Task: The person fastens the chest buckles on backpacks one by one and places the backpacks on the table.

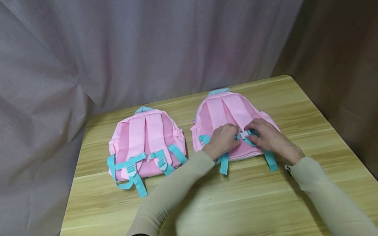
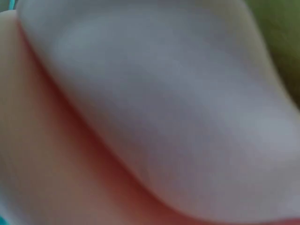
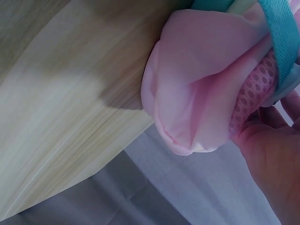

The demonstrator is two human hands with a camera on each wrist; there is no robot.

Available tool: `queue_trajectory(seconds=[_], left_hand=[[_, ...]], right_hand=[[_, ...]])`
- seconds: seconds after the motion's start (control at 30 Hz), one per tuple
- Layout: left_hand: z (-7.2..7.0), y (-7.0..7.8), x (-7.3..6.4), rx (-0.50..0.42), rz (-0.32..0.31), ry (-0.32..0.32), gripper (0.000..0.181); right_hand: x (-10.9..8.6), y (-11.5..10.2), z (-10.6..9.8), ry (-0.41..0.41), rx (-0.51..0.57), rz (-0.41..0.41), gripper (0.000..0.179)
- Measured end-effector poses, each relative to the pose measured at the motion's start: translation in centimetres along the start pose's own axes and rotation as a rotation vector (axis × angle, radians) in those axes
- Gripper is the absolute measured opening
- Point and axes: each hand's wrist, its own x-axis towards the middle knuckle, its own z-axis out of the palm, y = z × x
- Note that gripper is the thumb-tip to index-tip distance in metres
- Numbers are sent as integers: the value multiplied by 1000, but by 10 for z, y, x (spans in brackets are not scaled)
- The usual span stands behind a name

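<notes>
The bag (image 1: pixel 227 112) lies straps-up right of centre in the head view, on the table (image 1: pixel 246 204). At its lower middle, the left hand (image 1: pixel 224 140) appears to pinch the teal strap (image 1: pixel 237 137) just beside the pale buckle (image 1: pixel 243 135); the right hand (image 1: pixel 269 138) curls thumb and fingers round the strap on the buckle's other side. The left wrist view is too blurred to confirm either grip. Best to keep both sides level, untwisted and in line, with fingertips close to the buckle.
</notes>
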Motion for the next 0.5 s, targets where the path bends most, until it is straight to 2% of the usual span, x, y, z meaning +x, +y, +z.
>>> queue_trajectory(seconds=[0.27, 0.5], left_hand=[[2, 0, -2, 72, 53, 40, 15], [1, -1, -3, 104, 70, 64, 13]], right_hand=[[0, 2, 2, 16, -7, 5, 23], [-2, 2, 2, 42, 7, -7, 24]])
